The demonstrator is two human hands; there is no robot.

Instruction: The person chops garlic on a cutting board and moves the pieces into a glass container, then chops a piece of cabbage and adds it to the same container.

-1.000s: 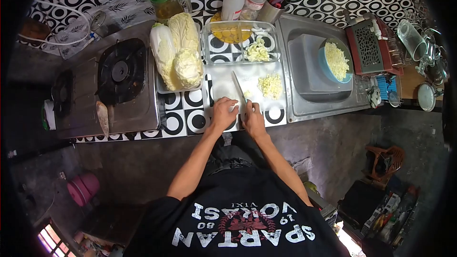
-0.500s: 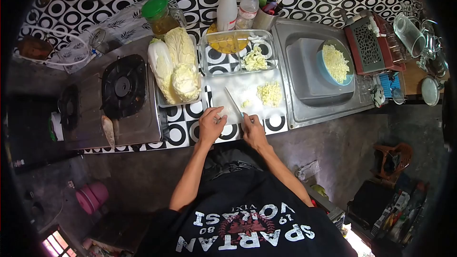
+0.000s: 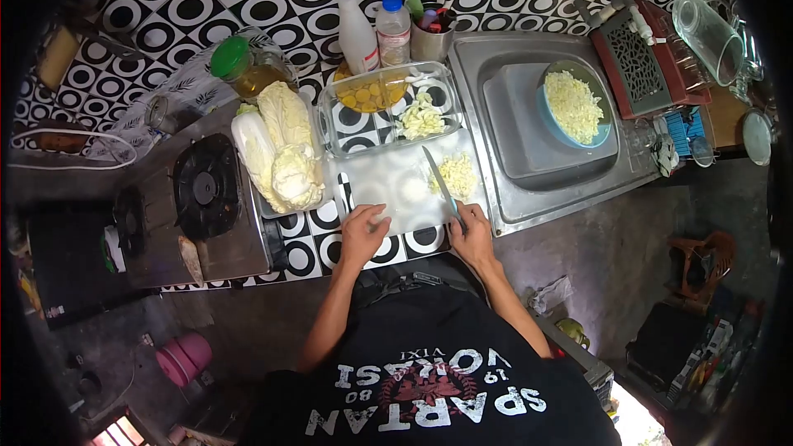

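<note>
My right hand (image 3: 472, 235) is closed around the handle of a knife (image 3: 440, 179), its blade pointing away over a translucent white cutting board (image 3: 376, 192). Beside the blade, on the board's right side, lies a heap of finely chopped pale vegetable (image 3: 459, 176). My left hand (image 3: 363, 233) is at the board's near left edge, fingers bent and thumb apart, with nothing visible in it. Just behind the board stands a divided clear container (image 3: 333, 149) with larger pale green pieces (image 3: 422, 118) in its right part. Napa cabbages (image 3: 283, 149) sit on a tray to the left.
A blue bowl (image 3: 591, 139) of chopped vegetable stands over the steel sink (image 3: 483, 128) at right. The gas stove (image 3: 178, 227) is at left. A green-lidded jar (image 3: 248, 74), white bottle (image 3: 357, 37), blue-capped bottle (image 3: 393, 31) and utensil cup (image 3: 432, 40) line the back.
The view has shifted and turned slightly. My right hand has moved the knife rightward, up against the chopped heap, and the small bits mid-board have joined it. My left hand stays near the board's edge.
</note>
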